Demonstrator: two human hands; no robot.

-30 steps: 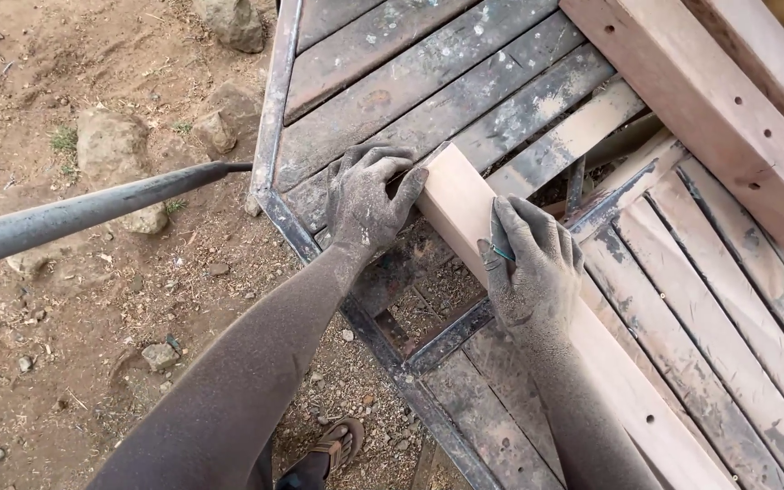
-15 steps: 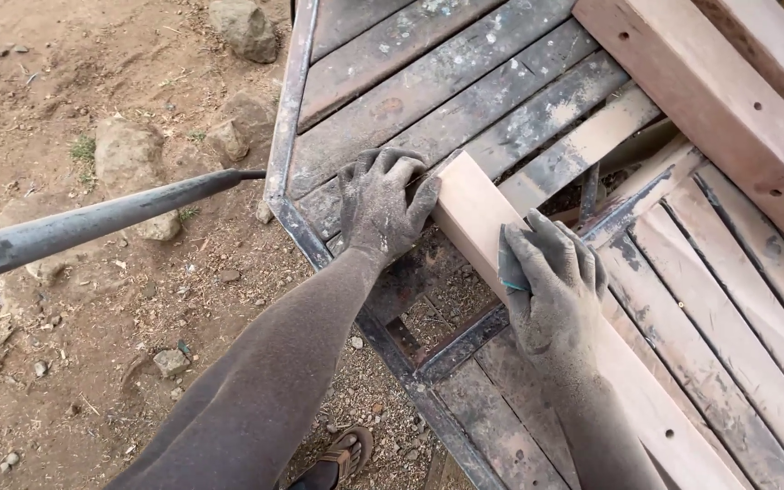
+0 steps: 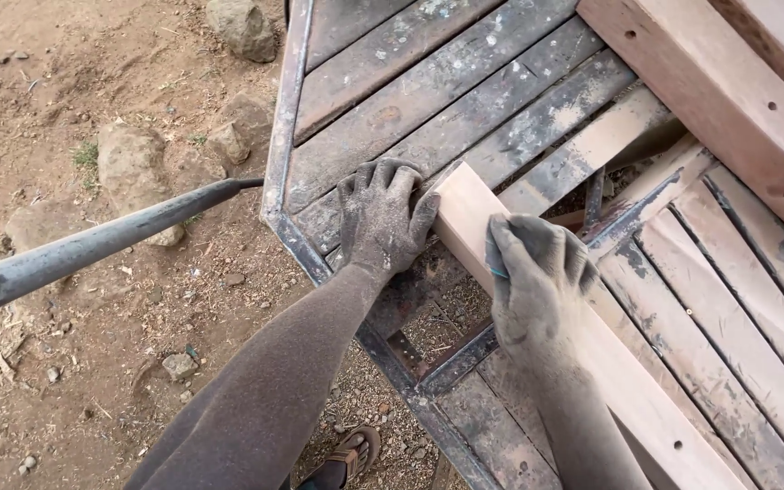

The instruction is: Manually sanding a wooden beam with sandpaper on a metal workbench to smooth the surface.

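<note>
Support = steel frame (image 3: 285, 127) w/ worn grey slats (image 3: 428, 86), paint-flecked, sitting on bare dirt (image 3: 65, 82). Gap in the slats at centre, gravel visible through it. On the slats: pale beam (image 3: 628, 399) lying diagonal across the gap, both gloved hands on its near end. Bigger timber (image 3: 728, 100) w/ drilled holes along top right. On the dirt: rocks (image 3: 129, 163), grey metal bar (image 3: 93, 245) reaching frame edge, sandal (image 3: 351, 451) at bottom.
</note>
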